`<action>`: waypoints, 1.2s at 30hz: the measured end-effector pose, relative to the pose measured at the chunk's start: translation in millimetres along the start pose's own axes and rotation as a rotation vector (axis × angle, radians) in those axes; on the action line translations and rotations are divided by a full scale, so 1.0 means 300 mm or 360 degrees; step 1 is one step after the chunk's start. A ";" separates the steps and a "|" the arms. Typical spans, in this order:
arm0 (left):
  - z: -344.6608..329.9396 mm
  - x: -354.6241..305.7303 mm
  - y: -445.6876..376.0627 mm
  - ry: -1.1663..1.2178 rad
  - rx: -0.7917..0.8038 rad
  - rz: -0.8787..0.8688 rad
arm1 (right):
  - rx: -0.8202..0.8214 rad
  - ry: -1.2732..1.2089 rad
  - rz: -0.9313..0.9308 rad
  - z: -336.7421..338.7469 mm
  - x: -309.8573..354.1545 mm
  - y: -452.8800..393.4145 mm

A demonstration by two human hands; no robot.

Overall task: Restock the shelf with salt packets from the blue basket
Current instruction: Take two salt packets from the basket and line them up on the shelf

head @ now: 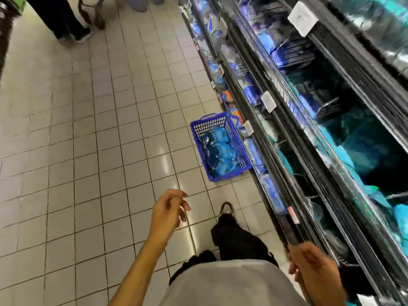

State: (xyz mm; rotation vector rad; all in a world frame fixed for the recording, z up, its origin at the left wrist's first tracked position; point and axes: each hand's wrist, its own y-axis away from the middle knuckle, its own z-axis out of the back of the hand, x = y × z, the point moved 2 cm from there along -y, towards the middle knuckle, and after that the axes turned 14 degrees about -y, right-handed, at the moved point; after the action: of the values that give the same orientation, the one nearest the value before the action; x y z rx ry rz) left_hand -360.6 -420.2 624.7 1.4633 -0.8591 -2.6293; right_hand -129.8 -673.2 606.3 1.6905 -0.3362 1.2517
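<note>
Down on the tiled floor (88, 133) sits the blue basket (220, 149), close against the foot of the shelf (287, 120) that runs along the floor's right edge. Its walls are an open plastic lattice with a loop handle at the far end, and its near corner points toward the person's shoe (227, 208). Inside lie the salt packets (220, 151): soft, glossy pouches in light blue with darker blue patches and small yellowish marks, piled loosely across the basket's bottom, some overlapping. Any print on them is too blurred to read.

The left hand (170, 212) hangs over the floor, well short of the basket, palm turned inward, its fingers loosely curled with gaps between them and holding nothing. The right hand (313, 266) is low near the front edge of the shelf, at the bottom right; its fingers are bent, but motion blur makes it impossible to tell whether they grip anything.

The shelf rises in several dark tiers, each stocked with blue and turquoise packets behind wire dividers, all smeared by blur. White price tags (268, 104) clip to the tier fronts. The person wears a light grey top (227, 286) and dark trousers (238, 237). At the floor's far left corner stand another person's dark-clad legs (64, 18), beside part of a trolley frame (92, 12).
</note>
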 end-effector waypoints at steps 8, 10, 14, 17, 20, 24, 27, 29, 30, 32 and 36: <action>-0.023 -0.112 -0.177 0.0013 -0.0177 0.0116 | 0.0335 0.0133 0.0049 -0.284 0.259 -0.412; -0.010 -0.109 -0.209 0.0055 -0.0226 0.0179 | 0.0390 0.0133 0.0063 -0.389 0.329 -0.501; 0.041 -0.099 -0.305 0.0065 -0.0293 0.0309 | 0.0471 0.0154 0.0074 -0.606 0.423 -0.657; 0.106 -0.105 -0.430 0.0034 -0.0283 0.0350 | 0.0505 0.0284 0.0100 -0.743 0.436 -0.745; 0.171 -0.130 -0.619 -0.0073 -0.0210 0.0308 | 0.0467 0.0393 0.0135 -0.852 0.426 -0.821; 0.204 -0.198 -0.935 -0.0245 -0.0035 0.0238 | 0.0378 0.0537 0.0136 -0.940 0.368 -0.927; 0.142 -0.226 -1.186 -0.0335 0.0153 0.0217 | 0.0226 0.0629 -0.0024 -0.964 0.275 -1.037; 0.047 -0.208 -1.337 -0.0416 0.0301 0.0233 | 0.0124 0.0561 -0.0258 -0.976 0.186 -1.134; -0.015 -0.183 -1.404 -0.0432 0.0360 0.0242 | 0.0080 0.0518 -0.0399 -0.976 0.131 -1.190; -0.144 -0.106 -1.511 -0.0478 0.0461 0.0288 | 0.0045 0.0466 -0.0678 -0.972 0.000 -1.302; -0.408 0.148 -1.678 -0.0729 0.0715 0.0319 | -0.0117 0.0215 -0.1158 -0.978 -0.317 -1.559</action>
State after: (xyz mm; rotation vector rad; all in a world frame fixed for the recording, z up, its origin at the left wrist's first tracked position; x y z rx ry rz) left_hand -165.0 -60.4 304.6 0.7497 -1.6244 -2.7665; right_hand -18.7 -232.9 278.0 1.4537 0.2969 0.7836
